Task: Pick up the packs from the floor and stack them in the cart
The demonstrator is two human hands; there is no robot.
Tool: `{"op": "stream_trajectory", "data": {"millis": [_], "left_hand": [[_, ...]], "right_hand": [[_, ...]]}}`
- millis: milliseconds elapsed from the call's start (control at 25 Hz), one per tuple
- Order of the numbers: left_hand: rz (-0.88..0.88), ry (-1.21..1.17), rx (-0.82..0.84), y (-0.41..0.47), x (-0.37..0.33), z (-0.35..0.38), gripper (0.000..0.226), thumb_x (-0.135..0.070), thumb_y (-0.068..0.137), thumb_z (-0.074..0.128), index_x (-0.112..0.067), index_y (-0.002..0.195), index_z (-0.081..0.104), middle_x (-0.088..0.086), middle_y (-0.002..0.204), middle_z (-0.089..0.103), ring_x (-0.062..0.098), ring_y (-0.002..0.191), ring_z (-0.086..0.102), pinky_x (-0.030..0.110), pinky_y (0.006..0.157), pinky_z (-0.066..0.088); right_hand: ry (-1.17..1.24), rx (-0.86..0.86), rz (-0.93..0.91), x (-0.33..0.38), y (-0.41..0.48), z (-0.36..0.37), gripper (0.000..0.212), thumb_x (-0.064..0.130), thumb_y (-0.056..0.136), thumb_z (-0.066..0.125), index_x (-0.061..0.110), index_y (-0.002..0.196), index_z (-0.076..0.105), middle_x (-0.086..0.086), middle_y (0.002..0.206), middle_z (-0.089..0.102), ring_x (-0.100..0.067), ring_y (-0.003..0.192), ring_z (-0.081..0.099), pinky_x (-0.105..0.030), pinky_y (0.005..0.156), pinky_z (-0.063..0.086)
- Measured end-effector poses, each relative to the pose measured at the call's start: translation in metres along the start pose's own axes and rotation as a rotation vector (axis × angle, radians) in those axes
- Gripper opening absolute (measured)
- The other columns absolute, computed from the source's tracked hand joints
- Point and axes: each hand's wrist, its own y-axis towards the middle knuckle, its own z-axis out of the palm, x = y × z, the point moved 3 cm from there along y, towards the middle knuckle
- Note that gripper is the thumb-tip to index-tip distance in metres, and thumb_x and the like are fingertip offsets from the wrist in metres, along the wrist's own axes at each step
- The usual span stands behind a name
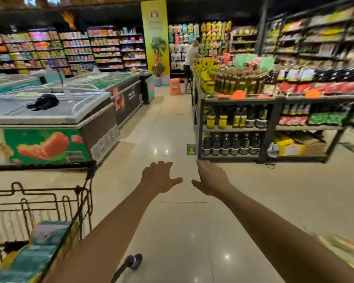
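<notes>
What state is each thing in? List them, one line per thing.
Left hand: open, empty, fingers spread.
Right hand: open, empty, fingers spread.
Cart: partly loaded.
Packs: stacked in the cart.
Chest freezer: lid closed, black cloth on top.
Orange stool: upright on floor.

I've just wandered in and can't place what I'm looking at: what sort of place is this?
Almost certainly a supermarket. Shelves stocked with bottles and packets line the aisle, chest freezers stand on the left, and a wire shopping cart at lower left holds packs.
</notes>
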Motion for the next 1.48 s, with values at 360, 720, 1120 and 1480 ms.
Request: {"op": "stream_trajectory", "data": {"millis": [360,720,1120,1480], "left_hand": [[0.532,0.028,0.051,0.126,-0.205,0.034,0.078,-0.070,0.086,0.041,-0.024,0.148,0.028,0.004,0.148,0.039,0.026,0.132,0.041,0.040,0.100,0.040],[0.852,0.023,0.125,0.172,-0.406,0.081,0.075,-0.069,0.086,0.043,-0.024,0.145,0.033,0.005,0.141,0.045,0.027,0.126,0.045,0.040,0.097,0.040],[0.703,0.019,0.277,0.277,-0.564,0.181,0.071,-0.065,0.088,0.042,-0.015,0.138,0.040,0.010,0.133,0.046,0.030,0.122,0.045,0.040,0.092,0.041],[0.611,0.005,0.355,0.425,-0.680,0.345,0.078,-0.064,0.090,0.040,-0.012,0.146,0.025,0.011,0.141,0.040,0.030,0.123,0.043,0.038,0.095,0.040]], "right_hand": [[-0.065,-0.036,0.580,-0.197,-0.034,-0.010,0.069,0.048,0.093,0.048,0.013,0.146,0.021,-0.011,0.137,0.042,-0.031,0.121,0.047,-0.039,0.093,0.043],[0.009,-0.041,0.969,-0.363,-0.110,-0.006,0.066,0.046,0.092,0.051,0.013,0.144,0.026,-0.010,0.133,0.045,-0.029,0.117,0.049,-0.037,0.087,0.045],[0.121,0.090,1.030,-0.563,-0.084,0.054,0.058,0.043,0.093,0.050,0.011,0.138,0.034,-0.012,0.129,0.048,-0.031,0.115,0.051,-0.039,0.084,0.046],[0.160,0.259,1.008,-0.754,0.008,0.198,0.059,0.041,0.092,0.052,0.011,0.140,0.034,-0.009,0.142,0.039,-0.028,0.127,0.041,-0.037,0.094,0.041]]}}
